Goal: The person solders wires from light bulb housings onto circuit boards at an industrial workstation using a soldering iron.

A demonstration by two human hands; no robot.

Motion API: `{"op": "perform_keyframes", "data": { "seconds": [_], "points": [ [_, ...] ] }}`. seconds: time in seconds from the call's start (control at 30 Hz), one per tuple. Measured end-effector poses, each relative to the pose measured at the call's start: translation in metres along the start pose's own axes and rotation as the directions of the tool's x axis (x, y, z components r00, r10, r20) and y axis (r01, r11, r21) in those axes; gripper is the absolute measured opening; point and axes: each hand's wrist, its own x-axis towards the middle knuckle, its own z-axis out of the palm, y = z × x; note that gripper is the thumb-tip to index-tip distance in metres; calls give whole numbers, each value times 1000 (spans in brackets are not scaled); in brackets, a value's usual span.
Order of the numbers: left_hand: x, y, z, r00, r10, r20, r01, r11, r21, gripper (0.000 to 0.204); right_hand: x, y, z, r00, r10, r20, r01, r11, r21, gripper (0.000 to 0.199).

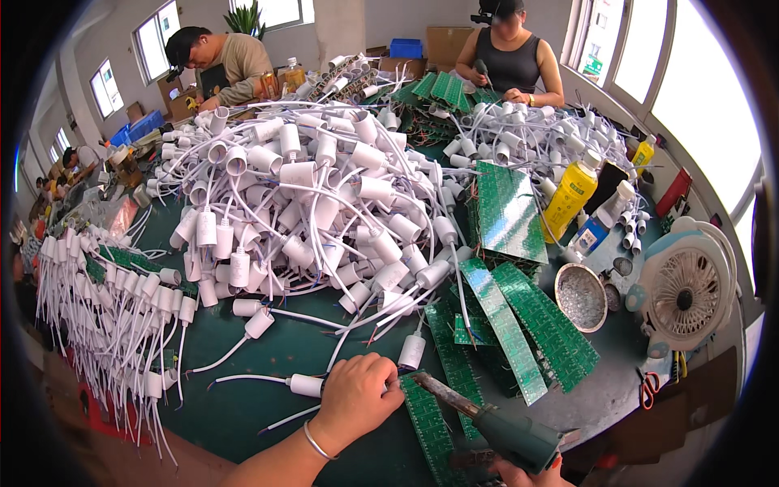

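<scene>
My left hand, with a metal bangle at its wrist, is closed near the front of the table. What its curled fingers hold is hidden. Just beyond them lies a white cylindrical lamp holder; another white holder with a cable rests beside the wrist. My right hand, low at the picture's edge, grips a dark green soldering gun. Its long, stained metal tip reaches up and left toward my left fingers, over the end of a green circuit board strip.
A big pile of white wired holders covers the middle, with more hanging over the left edge. Green board panels, a metal bowl, bottles, a fan and scissors are on the right. Two people work across the table.
</scene>
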Motion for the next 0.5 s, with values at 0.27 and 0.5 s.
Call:
{"op": "perform_keyframes", "data": {
  "seconds": [0.27, 0.5],
  "points": [
    [-4, -1, -4, 1000, -5, -17, 6, 999, 48, 13, -36, 12, -35, 886, 117, -449, 80, 914, 398, 52],
    [-3, -4, 5, 1000, 13, -23, -12, 1000, 22, 11, 23, 44, -115, 742, -18, -670, -11, 999, -38, 36]
  ]
}}
